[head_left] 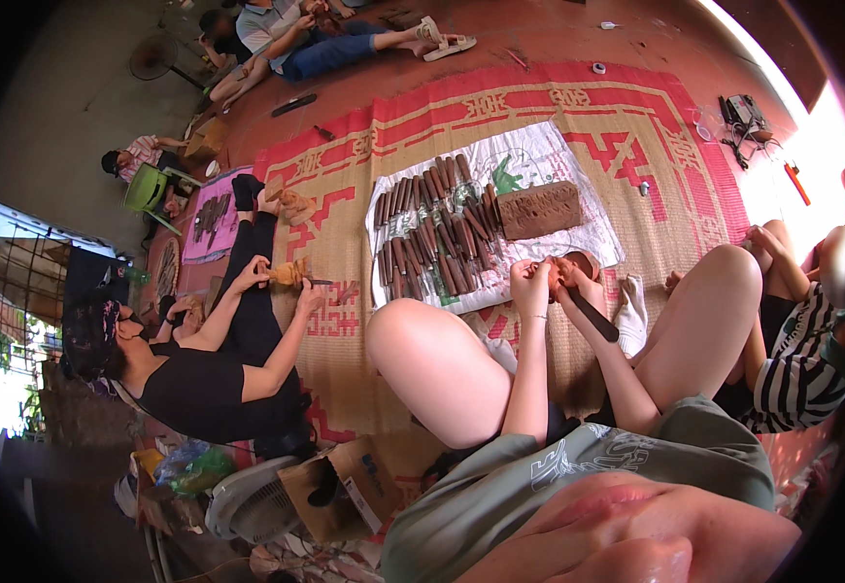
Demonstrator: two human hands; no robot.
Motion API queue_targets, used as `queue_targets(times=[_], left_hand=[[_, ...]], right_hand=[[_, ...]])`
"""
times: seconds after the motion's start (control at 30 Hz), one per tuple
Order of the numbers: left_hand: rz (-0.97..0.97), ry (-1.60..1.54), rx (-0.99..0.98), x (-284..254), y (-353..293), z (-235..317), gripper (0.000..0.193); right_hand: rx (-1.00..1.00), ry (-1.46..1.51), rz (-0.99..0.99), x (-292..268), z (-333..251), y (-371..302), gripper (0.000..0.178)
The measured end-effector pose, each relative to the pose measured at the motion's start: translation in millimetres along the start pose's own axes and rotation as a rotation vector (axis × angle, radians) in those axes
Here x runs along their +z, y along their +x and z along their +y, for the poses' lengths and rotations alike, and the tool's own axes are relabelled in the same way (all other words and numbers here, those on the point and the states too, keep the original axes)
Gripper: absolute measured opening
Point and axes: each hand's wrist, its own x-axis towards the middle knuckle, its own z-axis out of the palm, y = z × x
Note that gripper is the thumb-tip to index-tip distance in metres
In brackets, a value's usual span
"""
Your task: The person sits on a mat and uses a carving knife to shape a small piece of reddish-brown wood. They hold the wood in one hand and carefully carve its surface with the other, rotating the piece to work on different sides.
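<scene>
My left hand point(529, 284) is closed, its fingertips pinching a small reddish-brown piece point(553, 278) whose kind I cannot make out. My right hand point(581, 276) meets it there, closed around a long dark-handled tool point(595, 319). The handle points back along my right forearm, and its working end is hidden by the fingers. Just beyond my hands lies a brown rectangular block point(540, 210) on a white printed sheet point(592, 170). Left of the block, several dark brown sticks point(432, 228) lie in rows on the same sheet.
A patterned straw mat point(335, 233) lies under everything. At the left a person in black point(209, 384) works on a tan piece with a blade. Another person in stripes point(796, 364) sits close at my right. A cardboard box point(345, 491) and a fan point(253, 505) stand lower left.
</scene>
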Motion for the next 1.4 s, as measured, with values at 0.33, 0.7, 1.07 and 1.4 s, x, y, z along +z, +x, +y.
queue_targets(times=[0.33, 0.7, 1.07, 1.4], left_hand=[[0.138, -0.434, 0.141, 10.8, 3.6, -6.9, 0.026], [0.158, -0.228, 0.416, 39.8, -26.4, 8.2, 0.03], [0.137, -0.249, 0.403, 51.3, -10.0, -5.3, 0.032], [-0.043, -0.052, 0.509, 35.8, -6.1, 7.4, 0.036]], right_hand=[[0.009, 0.094, -0.009, 6.2, 24.1, 10.5, 0.02], [-0.013, 0.174, 0.128, -0.6, 24.8, 21.1, 0.019], [-0.003, 0.212, 0.151, -4.9, 32.5, 23.5, 0.015], [0.021, 0.291, 0.08, -13.5, 23.7, 24.9, 0.013]])
